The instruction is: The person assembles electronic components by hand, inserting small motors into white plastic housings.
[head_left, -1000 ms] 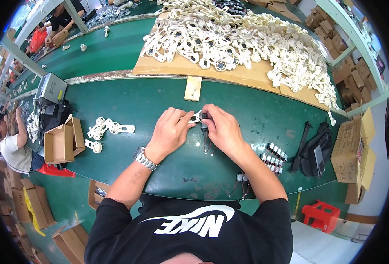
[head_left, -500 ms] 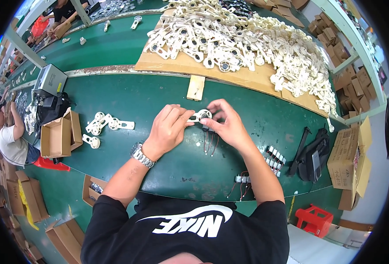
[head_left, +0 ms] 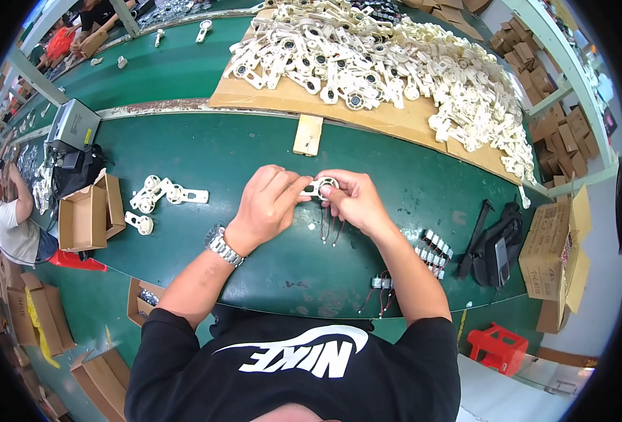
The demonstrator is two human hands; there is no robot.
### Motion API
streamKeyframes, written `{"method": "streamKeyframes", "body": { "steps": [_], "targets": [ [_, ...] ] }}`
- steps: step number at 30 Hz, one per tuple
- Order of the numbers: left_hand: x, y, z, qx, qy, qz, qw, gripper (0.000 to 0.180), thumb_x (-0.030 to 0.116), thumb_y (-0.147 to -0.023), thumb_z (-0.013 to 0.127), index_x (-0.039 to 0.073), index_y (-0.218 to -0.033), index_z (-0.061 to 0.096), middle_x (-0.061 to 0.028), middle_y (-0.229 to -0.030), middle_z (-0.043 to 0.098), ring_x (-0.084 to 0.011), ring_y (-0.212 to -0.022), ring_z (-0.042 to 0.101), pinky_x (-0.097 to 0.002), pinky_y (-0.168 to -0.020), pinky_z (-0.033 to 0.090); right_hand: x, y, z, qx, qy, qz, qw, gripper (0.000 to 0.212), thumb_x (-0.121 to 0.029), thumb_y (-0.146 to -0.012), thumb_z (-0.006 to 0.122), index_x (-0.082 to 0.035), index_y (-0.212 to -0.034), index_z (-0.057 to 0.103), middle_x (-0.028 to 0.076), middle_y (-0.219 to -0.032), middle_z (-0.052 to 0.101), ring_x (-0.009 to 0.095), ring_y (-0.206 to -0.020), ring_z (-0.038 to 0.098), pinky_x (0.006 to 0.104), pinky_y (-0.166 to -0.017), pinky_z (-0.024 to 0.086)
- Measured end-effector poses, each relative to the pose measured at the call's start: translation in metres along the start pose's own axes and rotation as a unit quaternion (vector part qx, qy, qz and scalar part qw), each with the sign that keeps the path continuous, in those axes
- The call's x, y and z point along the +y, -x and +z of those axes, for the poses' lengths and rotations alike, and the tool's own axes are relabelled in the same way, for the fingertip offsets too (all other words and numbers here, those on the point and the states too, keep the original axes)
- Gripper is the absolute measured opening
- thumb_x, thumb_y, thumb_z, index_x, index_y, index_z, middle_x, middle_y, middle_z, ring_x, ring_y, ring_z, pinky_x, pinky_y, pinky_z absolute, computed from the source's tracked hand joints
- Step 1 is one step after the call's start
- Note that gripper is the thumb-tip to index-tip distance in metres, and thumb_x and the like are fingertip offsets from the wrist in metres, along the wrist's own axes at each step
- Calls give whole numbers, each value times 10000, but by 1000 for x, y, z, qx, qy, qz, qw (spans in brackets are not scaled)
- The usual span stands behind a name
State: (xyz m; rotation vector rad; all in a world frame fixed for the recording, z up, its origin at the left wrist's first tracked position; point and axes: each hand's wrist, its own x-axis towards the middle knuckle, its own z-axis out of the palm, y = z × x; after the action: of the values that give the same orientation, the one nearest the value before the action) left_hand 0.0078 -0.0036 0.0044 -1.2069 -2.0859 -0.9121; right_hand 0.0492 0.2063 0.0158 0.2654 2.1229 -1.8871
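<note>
Over the middle of the green bench, both hands hold one white plastic housing (head_left: 311, 188) with a round ring end. My left hand (head_left: 270, 200) pinches its narrow end. Around the ring end, my right hand (head_left: 353, 200) is closed, its thumb pressed on the dark centre. Thin dark wires (head_left: 333, 232) with small white tips hang below the ring; the part they come from is mostly hidden by my right fingers. Several similar white housings (head_left: 177, 195) lie to the left. Small silver motors with wires (head_left: 434, 252) stand in rows beside my right forearm.
A large pile of white housings (head_left: 367, 63) covers a cardboard sheet (head_left: 283, 103) at the back. A wooden block (head_left: 307, 135) lies ahead of my hands. An open carton (head_left: 82, 221) stands left, a black bag (head_left: 497, 246) right. Another person (head_left: 16, 207) sits at far left.
My right fingers have closed in around the ring end, and the thumb now presses on its centre. The dark part seen below the ring is now mostly covered. The whole view has shifted slightly.
</note>
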Motion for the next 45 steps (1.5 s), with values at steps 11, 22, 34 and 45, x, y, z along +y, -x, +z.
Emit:
{"method": "streamKeyframes", "body": {
  "steps": [11,22,34,45],
  "targets": [
    [-4,0,-3,9,-14,-5,1000,360,33,-752,811,18,-1102,729,-81,-966,677,-281,-854,620,-395,-748,515,4,2,-4,17,175,-169,970,249,-117,-971,675,-43,-1208,650,39,-755,657,72,-625,558,288,-582,473],
    [-12,-9,-65,-82,-89,-239,963,383,104,-857,780,33,-1189,603,-143,-1087,633,-373,-1059,600,-468,-874,515,-36,7,-28,35,60,-63,996,269,-141,-976,769,-48,-1213,684,-69,-785,660,1,-679,511,214,-615,414],
    [-66,48,-152,-268,-247,-220,905,350,3,-777,774,82,-1097,657,-115,-1076,567,-329,-1058,516,-418,-918,449,-57,-37,-61,-16,8,-83,996,563,-210,-1027,683,-69,-1528,468,149,-1250,695,228,-1070,669,342,-847,561],
    [-53,6,-58,-38,463,-443,767,390,108,-1064,594,60,-1446,529,-84,-1276,688,-149,-1098,666,-315,-888,569,-16,18,-12,-78,531,-208,818,349,98,-832,573,-14,-1135,702,142,-1141,627,351,-1134,595,451,-996,517]
  ]
}}
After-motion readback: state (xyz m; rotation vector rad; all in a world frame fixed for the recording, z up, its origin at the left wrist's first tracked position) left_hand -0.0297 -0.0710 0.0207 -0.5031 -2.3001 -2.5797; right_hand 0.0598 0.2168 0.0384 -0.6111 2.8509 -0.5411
